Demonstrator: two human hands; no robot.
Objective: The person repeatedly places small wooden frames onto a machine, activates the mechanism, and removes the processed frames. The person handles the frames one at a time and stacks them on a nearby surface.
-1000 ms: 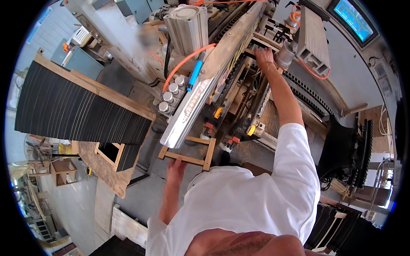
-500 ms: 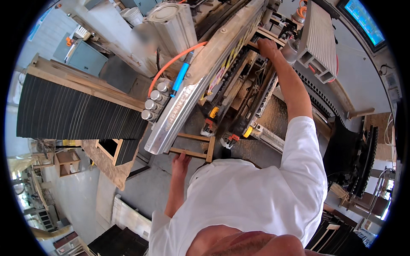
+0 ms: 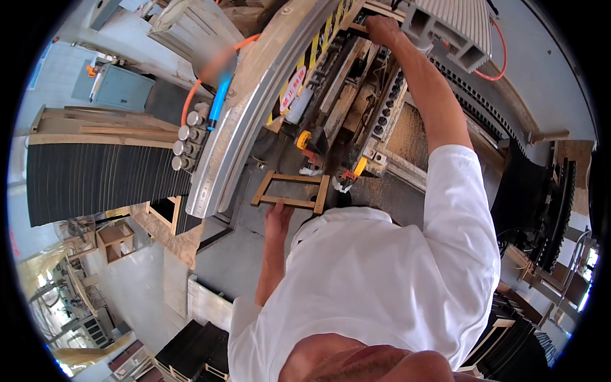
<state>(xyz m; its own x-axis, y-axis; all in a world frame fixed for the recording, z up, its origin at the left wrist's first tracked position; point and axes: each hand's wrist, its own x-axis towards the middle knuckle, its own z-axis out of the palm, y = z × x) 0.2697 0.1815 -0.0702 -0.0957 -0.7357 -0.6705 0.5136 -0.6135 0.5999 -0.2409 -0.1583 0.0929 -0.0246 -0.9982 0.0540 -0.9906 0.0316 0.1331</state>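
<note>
My left hand [image 3: 277, 220] is at my left side, below the front end of the machine. Its fingers are closed on the lower bar of a small rectangular wooden frame [image 3: 296, 178], which hangs in the open beside the machine. Stretched far forward, my right hand [image 3: 382, 30] is closed round the edge of another wooden frame [image 3: 384, 9] at the far part of the machine bed [image 3: 347, 121]. Its fingertips are partly hidden, and the machine's ribbed metal housing [image 3: 449, 28] covers part of that frame.
A long metal beam [image 3: 254, 118] with a row of round knobs [image 3: 181, 148] runs along the left. Beyond it stands a stack of black-sided frames [image 3: 105, 178] on a board [image 3: 181, 245]. Sawdust [image 3: 407, 137] lies right of the bed; dark toothed racks [image 3: 554, 210] stand farther right.
The view has shifted. My left hand and its frame have come up and away from the beam's end, so the whole frame shows. My right hand stays at the far frame.
</note>
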